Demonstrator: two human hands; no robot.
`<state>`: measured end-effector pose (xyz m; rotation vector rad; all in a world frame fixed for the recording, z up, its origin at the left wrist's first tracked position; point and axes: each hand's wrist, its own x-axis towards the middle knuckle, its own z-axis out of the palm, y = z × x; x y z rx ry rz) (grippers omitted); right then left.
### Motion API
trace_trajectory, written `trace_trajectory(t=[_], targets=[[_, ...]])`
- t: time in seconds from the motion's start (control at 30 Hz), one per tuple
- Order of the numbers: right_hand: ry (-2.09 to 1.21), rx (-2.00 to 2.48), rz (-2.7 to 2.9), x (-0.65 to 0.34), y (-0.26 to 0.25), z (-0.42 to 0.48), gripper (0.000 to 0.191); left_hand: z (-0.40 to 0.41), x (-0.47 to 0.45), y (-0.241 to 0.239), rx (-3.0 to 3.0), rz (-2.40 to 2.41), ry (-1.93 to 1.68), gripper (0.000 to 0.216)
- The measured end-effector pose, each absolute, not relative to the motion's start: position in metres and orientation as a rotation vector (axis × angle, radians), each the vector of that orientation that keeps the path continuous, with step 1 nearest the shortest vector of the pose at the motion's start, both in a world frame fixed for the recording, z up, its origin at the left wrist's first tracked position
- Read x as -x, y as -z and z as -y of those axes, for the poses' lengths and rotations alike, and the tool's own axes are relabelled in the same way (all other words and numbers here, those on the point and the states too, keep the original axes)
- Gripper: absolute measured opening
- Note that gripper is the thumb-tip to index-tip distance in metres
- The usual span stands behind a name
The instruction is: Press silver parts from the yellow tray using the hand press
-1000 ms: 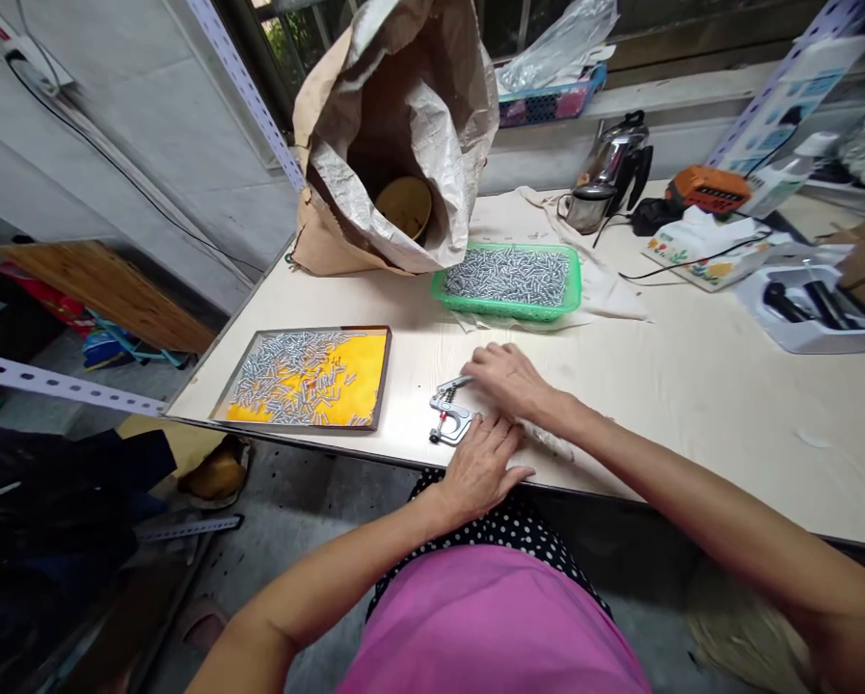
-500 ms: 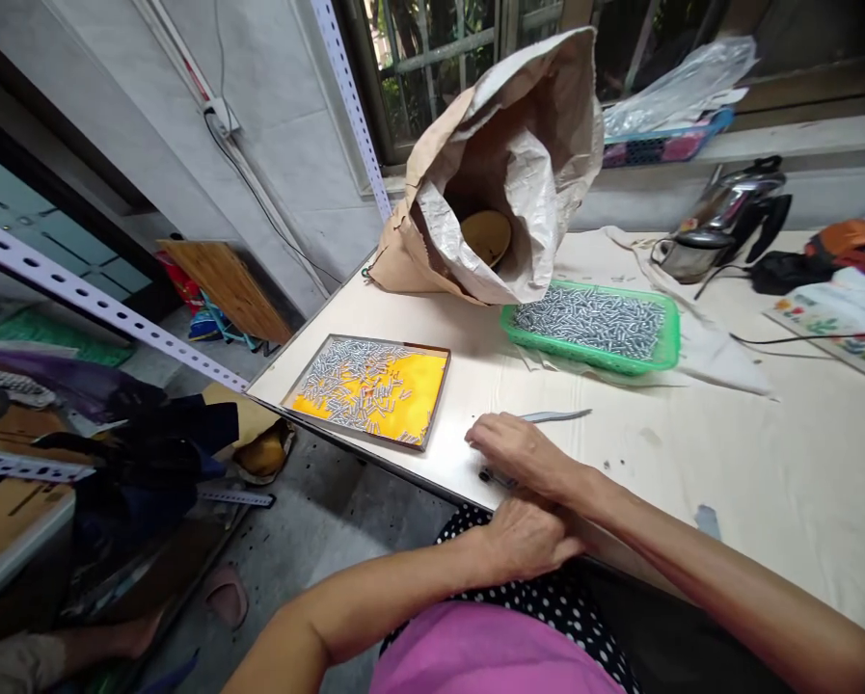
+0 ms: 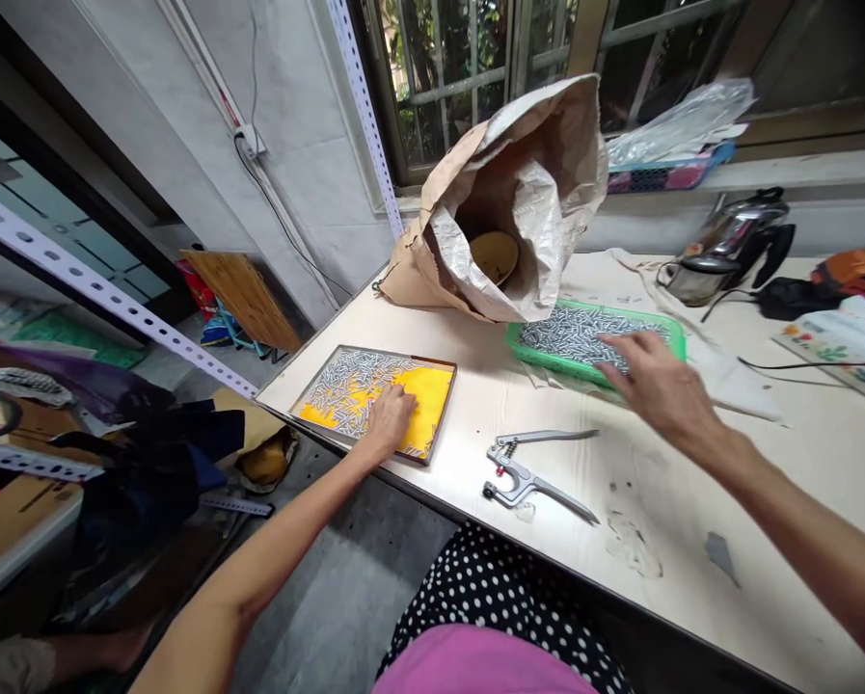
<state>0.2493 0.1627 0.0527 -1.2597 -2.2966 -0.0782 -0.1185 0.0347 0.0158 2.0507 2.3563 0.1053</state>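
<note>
My left hand [image 3: 391,420] is over the shallow tray [image 3: 443,410] with the yellow bottom, its fingers bent together and the fingertips down among small silvery metal pins [image 3: 345,378]. Whether a pin is between those fingers is hidden. At the front right of the green plastic basket [image 3: 573,366], my right hand [image 3: 653,381] reaches over the rim with thumb and forefinger apart. Many similar metal pins [image 3: 566,333] fill that basket. Between my hands, hand pliers [image 3: 523,474] with a spring and grey handles lie on the table, handles spread and untouched.
Behind the basket leans a big open paper sack [image 3: 410,265] with a yellowish bowl [image 3: 495,255] inside. A metal kettle [image 3: 746,226], a steel cup [image 3: 692,278] and an orange tool [image 3: 862,275] stand at the back right. A perforated metal bar [image 3: 114,294] crosses the left side.
My hands were close together at the table's front edge, over the pliers. They have parted: left onto the tray, right to the basket. The pliers now lie uncovered on the table.
</note>
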Motion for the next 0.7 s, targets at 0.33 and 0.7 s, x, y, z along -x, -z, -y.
trace_trajectory(t=[0.33,0.7], targets=[[-0.341,1.099,2.400,-0.230,0.018,-0.029,0.034,-0.048,0.141,0.001,-1.977,-2.252,-0.157,0.014],[-0.333,1.218,2.284,-0.233,0.046,-0.008,0.032,-0.035,0.110,-0.029,-1.876,-2.137,-0.491,0.013]])
